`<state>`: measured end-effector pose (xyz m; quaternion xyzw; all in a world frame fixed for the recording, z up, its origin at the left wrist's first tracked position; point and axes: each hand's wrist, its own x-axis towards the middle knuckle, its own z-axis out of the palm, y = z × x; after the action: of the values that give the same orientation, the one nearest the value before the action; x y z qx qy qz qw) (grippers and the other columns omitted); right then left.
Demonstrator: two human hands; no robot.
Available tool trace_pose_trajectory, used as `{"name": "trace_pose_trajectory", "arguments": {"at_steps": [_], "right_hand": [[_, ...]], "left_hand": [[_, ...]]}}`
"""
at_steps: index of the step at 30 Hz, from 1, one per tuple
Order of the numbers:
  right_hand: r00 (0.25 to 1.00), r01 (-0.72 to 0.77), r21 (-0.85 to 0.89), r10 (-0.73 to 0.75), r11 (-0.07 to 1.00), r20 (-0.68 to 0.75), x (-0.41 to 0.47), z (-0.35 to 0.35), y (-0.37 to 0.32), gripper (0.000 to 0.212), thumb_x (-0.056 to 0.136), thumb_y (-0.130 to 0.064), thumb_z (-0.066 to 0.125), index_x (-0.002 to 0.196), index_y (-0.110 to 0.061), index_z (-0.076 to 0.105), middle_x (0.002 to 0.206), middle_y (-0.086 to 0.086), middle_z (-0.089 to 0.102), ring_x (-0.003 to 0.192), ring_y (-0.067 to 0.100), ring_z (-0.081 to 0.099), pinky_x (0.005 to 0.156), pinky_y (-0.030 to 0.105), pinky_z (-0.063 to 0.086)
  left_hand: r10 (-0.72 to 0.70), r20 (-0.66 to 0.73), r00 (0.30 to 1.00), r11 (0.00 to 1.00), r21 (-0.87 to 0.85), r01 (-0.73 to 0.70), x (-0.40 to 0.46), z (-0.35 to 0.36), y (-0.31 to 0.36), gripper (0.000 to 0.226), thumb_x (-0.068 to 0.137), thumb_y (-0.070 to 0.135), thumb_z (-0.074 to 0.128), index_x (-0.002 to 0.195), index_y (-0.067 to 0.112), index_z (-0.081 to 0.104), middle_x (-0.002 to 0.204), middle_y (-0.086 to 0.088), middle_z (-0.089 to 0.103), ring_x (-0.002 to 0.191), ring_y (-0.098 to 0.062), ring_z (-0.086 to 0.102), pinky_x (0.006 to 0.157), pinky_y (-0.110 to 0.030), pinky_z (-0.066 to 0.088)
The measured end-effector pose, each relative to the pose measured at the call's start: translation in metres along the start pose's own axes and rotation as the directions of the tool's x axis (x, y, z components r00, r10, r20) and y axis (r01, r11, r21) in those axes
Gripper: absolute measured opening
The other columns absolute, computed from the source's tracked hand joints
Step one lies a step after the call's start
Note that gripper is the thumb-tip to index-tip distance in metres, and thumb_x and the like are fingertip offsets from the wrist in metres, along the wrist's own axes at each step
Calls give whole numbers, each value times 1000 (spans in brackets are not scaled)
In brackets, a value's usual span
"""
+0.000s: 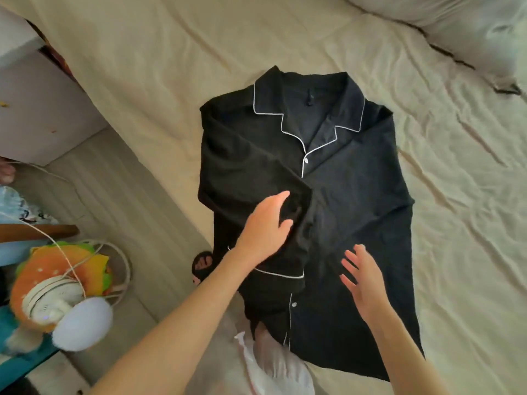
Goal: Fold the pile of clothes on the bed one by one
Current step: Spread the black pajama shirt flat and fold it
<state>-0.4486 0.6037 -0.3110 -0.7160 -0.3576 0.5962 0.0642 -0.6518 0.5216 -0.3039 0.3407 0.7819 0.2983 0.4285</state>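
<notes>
The black pyjama shirt (342, 212) with white piping lay face up on the beige bed (148, 89), collar towards the far side and hem hanging near the person at the mattress edge. One sleeve was folded in across the front, its white-trimmed cuff lying near the button placket.

The left hand (263, 232) rested on that folded sleeve, palm down, with the thumb spread from loosely bent fingers; whether it pinched any fabric could not be told. The right hand (363, 277) hovered over the lower front of the shirt, fingers straight and spread, holding nothing.

A pale garment (273, 363) lay at the near edge of the bed, partly under the shirt's hem. A white pillow (462, 29) sat at the far right corner. On the floor to the left stood a small white fan (57, 297) with a burger-shaped plush toy (54, 263) behind it, a white cord (60, 249) running across both.
</notes>
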Motion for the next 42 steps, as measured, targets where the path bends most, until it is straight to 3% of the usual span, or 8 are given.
{"name": "trace_pose_trajectory", "arguments": {"at_steps": [5,10,15,20,24,28,33,42], "right_hand": [[994,54,-160,-38,986,102,12,-18,35,32,98,-32,48,128,-21,50,120,-1,59,98,6,57,82,27,46],[965,112,-205,-57,972,256,17,-17,50,32,98,-34,47,127,-21,52,108,-8,60,98,3,57,80,23,46],[932,164,-285,-53,944,359,19,-32,59,46,93,-36,56,136,-21,47,113,-11,58,98,0,54,85,22,43],[916,263,-578,-12,772,401,23,-8,68,52,89,-44,59,133,-17,51,112,1,57,113,20,49,95,32,43],[914,322,-512,-121,797,387,28,-5,56,21,90,-27,59,70,-23,54,67,-7,53,72,10,51,58,20,38],[920,379,-307,-320,873,224,34,-60,23,35,88,-25,61,60,-17,41,48,-14,42,47,0,39,46,11,32],[908,388,-419,-419,821,21,68,-119,-18,14,88,-29,62,83,-15,61,77,-2,61,75,14,58,66,24,46],[896,305,-827,-436,471,83,82,-73,-48,54,94,-29,49,144,-13,34,149,9,36,137,31,31,111,49,27]], "left_hand": [[-352,-136,926,935,-10,354,-46,47,-66,78,80,38,71,144,18,31,145,-7,33,133,-23,36,105,-36,35],[-396,-148,906,915,19,403,-62,128,-45,92,75,40,76,145,14,23,143,-4,33,131,-22,36,100,-37,39],[-430,-315,846,881,58,470,-65,140,-40,26,89,31,60,113,18,59,139,-6,44,131,-25,34,104,-43,33],[-491,-166,855,828,-394,399,-73,124,-43,33,88,17,64,116,16,47,112,1,53,114,-19,52,95,-31,43],[-511,51,858,847,-137,513,-64,131,-36,47,82,22,71,123,13,49,111,-2,57,103,-21,56,92,-37,47],[-470,289,834,711,-436,552,-67,151,-11,13,92,22,58,103,16,61,104,-8,68,86,-16,67,83,-34,54],[-363,517,775,674,-429,602,-85,170,8,23,95,29,53,118,27,54,106,6,70,96,-10,67,84,-26,52],[-630,137,765,501,-681,534,-69,88,-39,32,97,9,47,129,8,50,112,-8,63,99,-21,62,80,-29,50]]}}
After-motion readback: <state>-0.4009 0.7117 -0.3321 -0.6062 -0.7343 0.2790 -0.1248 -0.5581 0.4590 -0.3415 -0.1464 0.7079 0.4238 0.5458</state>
